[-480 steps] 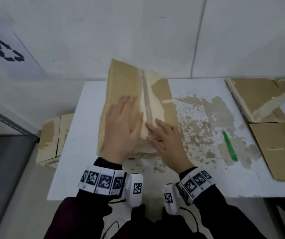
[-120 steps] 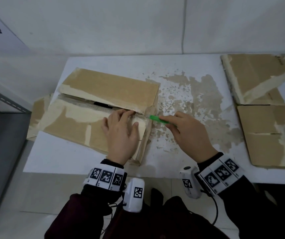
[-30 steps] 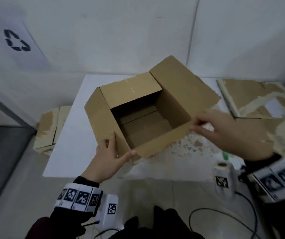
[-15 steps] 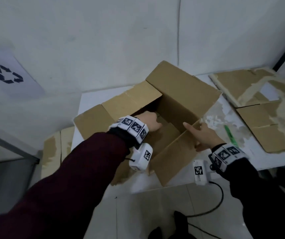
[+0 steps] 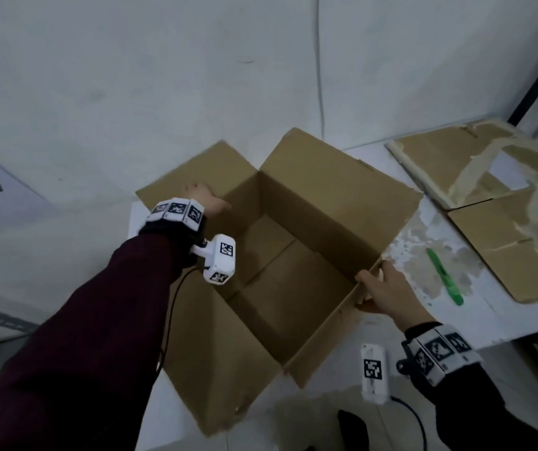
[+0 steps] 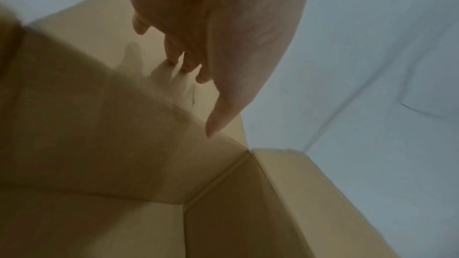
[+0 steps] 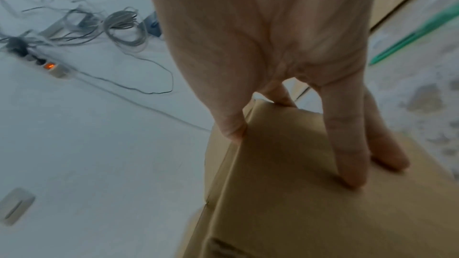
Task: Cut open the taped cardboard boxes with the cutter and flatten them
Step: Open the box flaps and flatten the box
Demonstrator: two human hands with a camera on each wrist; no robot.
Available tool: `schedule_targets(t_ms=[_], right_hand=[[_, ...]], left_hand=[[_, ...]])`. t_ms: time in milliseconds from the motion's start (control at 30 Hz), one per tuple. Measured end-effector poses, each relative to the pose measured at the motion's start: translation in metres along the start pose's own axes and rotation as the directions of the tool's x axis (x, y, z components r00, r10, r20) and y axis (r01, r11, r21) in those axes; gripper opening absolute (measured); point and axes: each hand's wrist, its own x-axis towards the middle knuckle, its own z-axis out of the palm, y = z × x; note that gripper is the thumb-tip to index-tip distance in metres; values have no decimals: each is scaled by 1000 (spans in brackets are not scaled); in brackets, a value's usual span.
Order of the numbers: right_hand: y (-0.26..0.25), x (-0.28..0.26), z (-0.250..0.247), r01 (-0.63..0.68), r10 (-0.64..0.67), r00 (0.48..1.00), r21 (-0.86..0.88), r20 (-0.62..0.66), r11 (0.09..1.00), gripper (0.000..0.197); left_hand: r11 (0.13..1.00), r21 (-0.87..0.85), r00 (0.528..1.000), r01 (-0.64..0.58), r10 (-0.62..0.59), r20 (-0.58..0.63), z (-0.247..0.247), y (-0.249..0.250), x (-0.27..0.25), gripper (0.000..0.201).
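An open brown cardboard box (image 5: 293, 288) leans over the table's front edge, flaps spread and inside bare. My left hand (image 5: 202, 200) reaches across to the far left flap. In the left wrist view the left hand (image 6: 198, 101) lays straight fingers (image 6: 185, 66) on that flap (image 6: 99, 144). My right hand (image 5: 376, 289) pinches the box's right corner, thumb over the rim. In the right wrist view the right hand (image 7: 293, 156) has its fingers (image 7: 347, 154) down the outer wall (image 7: 298, 213). The green cutter (image 5: 444, 276) lies on the table right of the box, also blurred at the right wrist view's edge (image 7: 417, 36).
Two flattened cardboard pieces (image 5: 456, 170) (image 5: 528, 249) lie at the right on the white table (image 5: 489, 320), which carries torn paper residue (image 5: 424, 242). A wall stands close behind. Cables and a power strip (image 7: 52, 68) lie on the floor below.
My left hand has come out of the box interior and now lies on the far left flap. The box has tipped further over the table's front edge. My right hand stays at the right corner.
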Motion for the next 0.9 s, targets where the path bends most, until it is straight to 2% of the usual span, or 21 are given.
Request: schedule_targets(t_ms=[33,100,200,267,300,367,467,500,567,633,700,733,767,800,833,867,900], right_hand=[[0,-1,1,3,-4,1000,63,4,998,35],[-1,-3,2,24,-25,1000,177,5,984,32],[-11,-7,-3,133,-120,990,202,-74,970,36],[-21,-9,-12,249,-223,961,166,-164,954,39],[-27,-12,-18,333,-304,928,111,-218,936,41],[-40,-20,-30,502,-506,811,-96,-293,859,49],[-53,-31,-35,603,-698,632,-351,-337,716,56],[-54,-33,-32,619,-741,584,-410,-331,670,57],[-52,-32,-18,620,-777,549,-472,-310,626,57],[-41,-31,-1,597,-777,560,-510,-287,619,57],[-24,-35,18,589,-773,575,-521,-267,618,58],[-17,-40,26,601,-780,572,-518,-253,609,58],[-10,-44,32,615,-795,559,-525,-235,588,60],[-4,-49,39,616,-810,548,-555,-209,559,61],[0,-53,44,596,-818,547,-602,-179,531,63],[2,-56,48,565,-813,562,-646,-154,513,64],[2,-59,50,521,-797,587,-687,-141,506,62]], left_hand=[[998,-58,998,7,-4,55,2,-2,6,63],[999,-51,994,2,4,106,10,-7,12,47],[999,16,999,-45,45,-25,19,-9,18,35],[992,-65,990,-105,98,-104,18,-6,22,33],[980,-134,981,-145,124,-150,17,-3,23,33],[943,-262,960,-205,141,-244,13,9,23,32],[878,-415,948,-237,117,-295,11,29,16,38],[832,-502,955,-236,104,-277,13,30,13,39],[625,-749,970,-219,53,-239,15,22,-1,39],[395,-898,966,-196,-81,-247,19,2,-30,31],[253,-942,928,-221,-243,-283,22,-18,-72,28],[253,-929,892,-269,-299,-339,22,-24,-99,28],[315,-885,846,-342,-307,-436,22,-25,-125,29],[400,-810,799,-429,-250,-547,22,-20,-152,31],[472,-711,751,-521,-142,-644,24,-12,-173,32],[506,-625,725,-595,4,-688,27,2,-190,34],[519,-556,714,-649,161,-682,33,18,-201,38]])
